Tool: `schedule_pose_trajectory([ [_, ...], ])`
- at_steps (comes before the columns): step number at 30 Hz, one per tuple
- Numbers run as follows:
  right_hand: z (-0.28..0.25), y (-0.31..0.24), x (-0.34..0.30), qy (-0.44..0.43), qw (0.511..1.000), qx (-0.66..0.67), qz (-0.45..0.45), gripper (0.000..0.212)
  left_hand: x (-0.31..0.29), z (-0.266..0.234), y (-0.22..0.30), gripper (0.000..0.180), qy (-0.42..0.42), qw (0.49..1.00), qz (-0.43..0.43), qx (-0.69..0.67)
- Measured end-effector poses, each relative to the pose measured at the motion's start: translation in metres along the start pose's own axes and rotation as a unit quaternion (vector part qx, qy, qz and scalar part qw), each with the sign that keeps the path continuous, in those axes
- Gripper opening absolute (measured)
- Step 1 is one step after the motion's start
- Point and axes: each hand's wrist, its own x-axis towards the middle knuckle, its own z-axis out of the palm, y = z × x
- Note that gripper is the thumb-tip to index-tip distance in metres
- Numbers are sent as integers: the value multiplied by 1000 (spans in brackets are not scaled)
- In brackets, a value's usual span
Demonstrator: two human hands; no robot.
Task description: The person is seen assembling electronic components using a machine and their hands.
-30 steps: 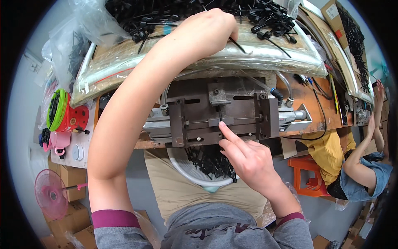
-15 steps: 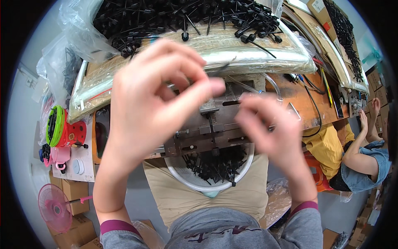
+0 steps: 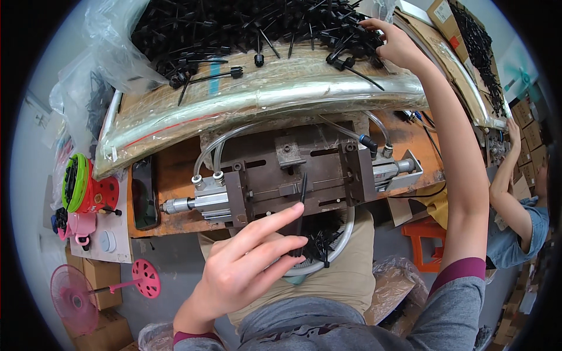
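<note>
Nearest, at six o'clock, a white mesh basket (image 3: 349,231) held tangled black plastic pieces (image 3: 322,237). Above it, the left hand's (image 3: 243,266) fingers closed narrowly on a slim, smooth black rod (image 3: 304,190), tip angled toward twelve, over the slotted steel fixture (image 3: 260,155). At the fixture's ten o'clock, bare orange bench (image 3: 175,161) left some room. Beyond, a film-wrapped tray (image 3: 281,90) with a rounded, pale edge carried heaped black stemmed parts (image 3: 193,29); at one o'clock, the right hand (image 3: 398,47) curled against them, its grip impossible to tell.
</note>
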Motion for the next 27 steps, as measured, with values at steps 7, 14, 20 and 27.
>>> schedule_pose_trajectory([
  [7,-5,-67,-23,-27,994,105,30,63,-16,13,-15,29,-15,1000,-10,-9],
  [14,-12,-105,-37,-5,997,70,-11,48,-22,39,-24,30,30,997,10,74],
  [20,-23,-125,-50,47,995,-20,-87,35,-23,57,-28,27,50,981,12,186],
  [27,-21,-126,-50,80,987,54,-127,31,-15,63,-34,25,39,967,39,250],
])
